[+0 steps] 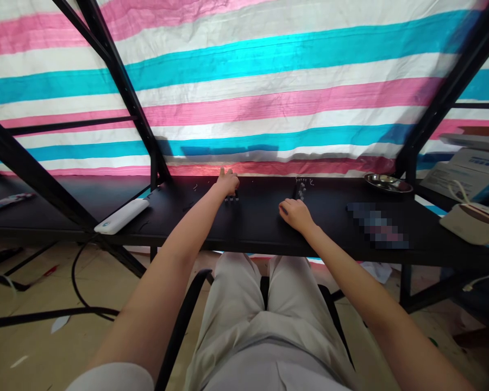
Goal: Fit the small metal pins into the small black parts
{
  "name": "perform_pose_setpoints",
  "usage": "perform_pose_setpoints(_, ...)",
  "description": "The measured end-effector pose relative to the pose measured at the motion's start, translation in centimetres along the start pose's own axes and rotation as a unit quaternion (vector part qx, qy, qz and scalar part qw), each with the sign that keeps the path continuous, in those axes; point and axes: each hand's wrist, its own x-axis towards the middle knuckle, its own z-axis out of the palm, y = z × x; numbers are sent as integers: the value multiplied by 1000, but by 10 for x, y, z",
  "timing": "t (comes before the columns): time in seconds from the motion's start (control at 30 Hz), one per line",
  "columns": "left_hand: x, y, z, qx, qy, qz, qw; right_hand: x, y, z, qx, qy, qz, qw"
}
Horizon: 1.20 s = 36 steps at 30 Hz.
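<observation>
My left hand rests at the far part of the black table top, its fingers reaching forward. Just in front of it stands a small cluster of dark parts with shiny tips, too small to identify. My right hand lies on the table top, fingers curled down, nearest a short row of similar dark parts farther ahead. Neither hand clearly holds anything, though the left fingertips are partly hidden.
A white oblong power bank lies at the table's left. A steel dish sits at the far right, near a blurred patch. White equipment and a beige box stand right. Black frame struts rise before a striped tarp.
</observation>
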Motion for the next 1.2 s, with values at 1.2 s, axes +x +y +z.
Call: perform_pose_setpoints(1.2, 27, 179, 25, -219, 161, 50, 961, -8, 46, 4, 57, -117, 428, 894)
